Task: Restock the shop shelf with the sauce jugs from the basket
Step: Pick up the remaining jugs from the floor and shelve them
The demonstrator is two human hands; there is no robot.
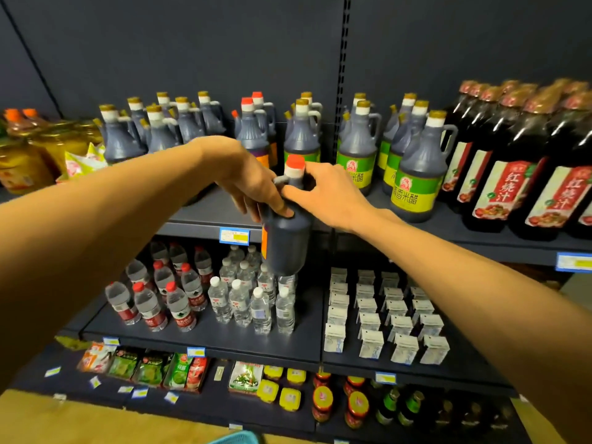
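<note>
Both forearms reach out; left hand (253, 184) and right hand (323, 193) grip red-capped sauce jug (288, 238), mid-lift; next, set it on top shelf (217, 213).

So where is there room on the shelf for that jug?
Bare shelf lies in front of the red-capped jugs, left of the green-label jugs. Both hands hold the jug near it. Elsewhere it's crowded.

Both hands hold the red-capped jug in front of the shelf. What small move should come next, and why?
Probably lift the jug forward onto the top shelf, into the bare spot before the other red-capped jugs. It hangs in the air below the shelf edge, gripped by the left hand and the right hand, and its cap matches that row.
</note>
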